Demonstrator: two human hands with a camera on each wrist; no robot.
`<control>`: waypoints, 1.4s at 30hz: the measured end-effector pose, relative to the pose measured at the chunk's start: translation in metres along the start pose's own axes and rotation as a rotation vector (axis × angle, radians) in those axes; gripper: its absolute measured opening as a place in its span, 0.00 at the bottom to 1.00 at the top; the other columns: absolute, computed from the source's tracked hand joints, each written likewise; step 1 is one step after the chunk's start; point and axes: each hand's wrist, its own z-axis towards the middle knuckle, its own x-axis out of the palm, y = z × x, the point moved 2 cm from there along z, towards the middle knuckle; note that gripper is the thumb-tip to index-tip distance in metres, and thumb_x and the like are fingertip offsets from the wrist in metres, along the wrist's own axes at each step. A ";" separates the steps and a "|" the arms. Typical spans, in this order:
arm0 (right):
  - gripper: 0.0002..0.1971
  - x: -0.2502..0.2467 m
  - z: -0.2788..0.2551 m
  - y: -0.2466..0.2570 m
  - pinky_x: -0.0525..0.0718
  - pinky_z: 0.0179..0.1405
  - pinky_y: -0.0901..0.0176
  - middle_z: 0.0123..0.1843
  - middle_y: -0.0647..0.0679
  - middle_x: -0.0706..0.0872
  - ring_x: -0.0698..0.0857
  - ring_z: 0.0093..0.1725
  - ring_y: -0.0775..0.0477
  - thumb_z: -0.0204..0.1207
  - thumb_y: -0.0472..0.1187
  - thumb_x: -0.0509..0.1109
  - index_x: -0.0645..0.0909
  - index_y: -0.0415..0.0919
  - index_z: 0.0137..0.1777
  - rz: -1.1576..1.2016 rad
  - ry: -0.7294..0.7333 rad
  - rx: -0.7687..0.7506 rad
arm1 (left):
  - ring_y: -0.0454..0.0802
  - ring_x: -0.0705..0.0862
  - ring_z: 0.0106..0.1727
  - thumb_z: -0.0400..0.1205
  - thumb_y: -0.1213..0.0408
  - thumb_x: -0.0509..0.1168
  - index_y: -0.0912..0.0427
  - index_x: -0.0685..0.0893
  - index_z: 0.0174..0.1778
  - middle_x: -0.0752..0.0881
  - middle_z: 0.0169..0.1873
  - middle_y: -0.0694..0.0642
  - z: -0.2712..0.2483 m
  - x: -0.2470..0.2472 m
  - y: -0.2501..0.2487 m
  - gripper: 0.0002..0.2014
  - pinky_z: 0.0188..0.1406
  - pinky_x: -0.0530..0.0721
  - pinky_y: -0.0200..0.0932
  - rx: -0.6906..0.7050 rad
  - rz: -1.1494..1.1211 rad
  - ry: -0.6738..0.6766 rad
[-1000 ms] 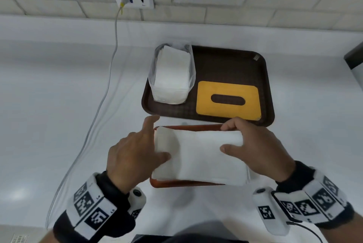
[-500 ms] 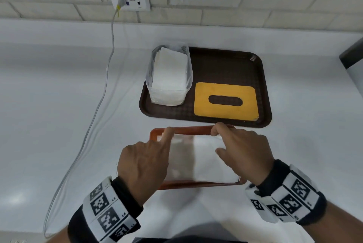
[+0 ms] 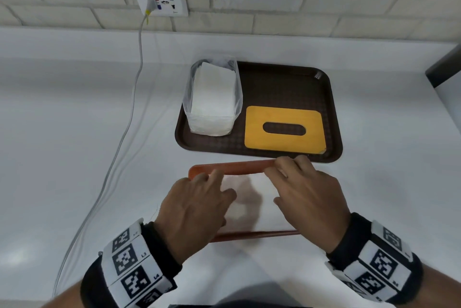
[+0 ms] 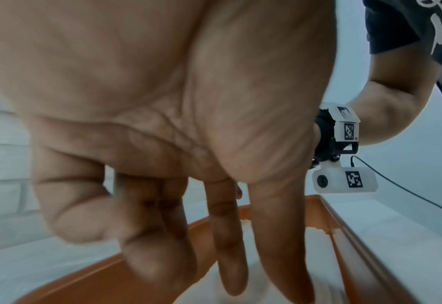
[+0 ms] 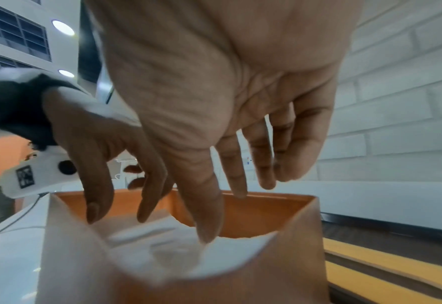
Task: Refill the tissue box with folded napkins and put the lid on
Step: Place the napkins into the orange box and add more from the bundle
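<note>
Two hands push soft white napkins down into the orange box.

The left hand (image 3: 197,210) and right hand (image 3: 308,198) have a wide grip, straight fingers pressing the napkins (image 3: 252,198) inside the smooth tissue box (image 3: 232,167). The flat yellow lid (image 3: 284,129) with its oval slot lies on the bumpy brown tray (image 3: 287,83), beside a clear bag of napkins (image 3: 212,98). The surface (image 3: 74,145) is shiny white, and the wall is pale brick.

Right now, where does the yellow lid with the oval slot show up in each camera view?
Head: the yellow lid lies flat on the brown tray, right of the bagged napkins, beyond the orange tissue box.
Left wrist: not in view.
Right wrist: lower right corner, beside the box.
Shared landmark: the orange tissue box, seen in all three views.
</note>
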 end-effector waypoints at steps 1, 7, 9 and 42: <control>0.17 -0.002 -0.002 0.002 0.69 0.23 0.59 0.43 0.46 0.86 0.84 0.41 0.41 0.59 0.40 0.84 0.85 0.45 0.48 -0.004 0.015 -0.020 | 0.54 0.81 0.25 0.54 0.53 0.86 0.48 0.89 0.34 0.82 0.31 0.53 0.002 0.003 -0.001 0.17 0.16 0.69 0.44 0.050 0.000 -0.024; 0.12 0.004 0.003 0.009 0.39 0.28 0.63 0.20 0.52 0.78 0.79 0.22 0.46 0.48 0.33 0.79 0.85 0.51 0.27 -0.023 0.232 -0.134 | 0.57 0.86 0.45 0.69 0.54 0.76 0.43 0.89 0.55 0.85 0.50 0.54 0.015 0.013 -0.002 0.17 0.39 0.85 0.52 0.145 0.015 0.038; 0.12 0.003 0.007 0.012 0.39 0.28 0.63 0.21 0.50 0.77 0.78 0.20 0.46 0.47 0.31 0.74 0.85 0.48 0.28 -0.017 0.261 -0.152 | 0.59 0.84 0.51 0.71 0.55 0.73 0.48 0.83 0.60 0.83 0.56 0.57 0.021 0.014 -0.001 0.20 0.48 0.86 0.56 0.153 0.012 0.045; 0.36 -0.003 0.030 -0.001 0.77 0.44 0.55 0.61 0.45 0.85 0.90 0.51 0.39 0.71 0.48 0.80 0.66 0.49 0.76 -0.076 0.336 -0.156 | 0.62 0.86 0.57 0.59 0.50 0.79 0.41 0.94 0.35 0.86 0.63 0.58 0.021 0.006 0.012 0.10 0.52 0.86 0.58 0.290 -0.020 -0.172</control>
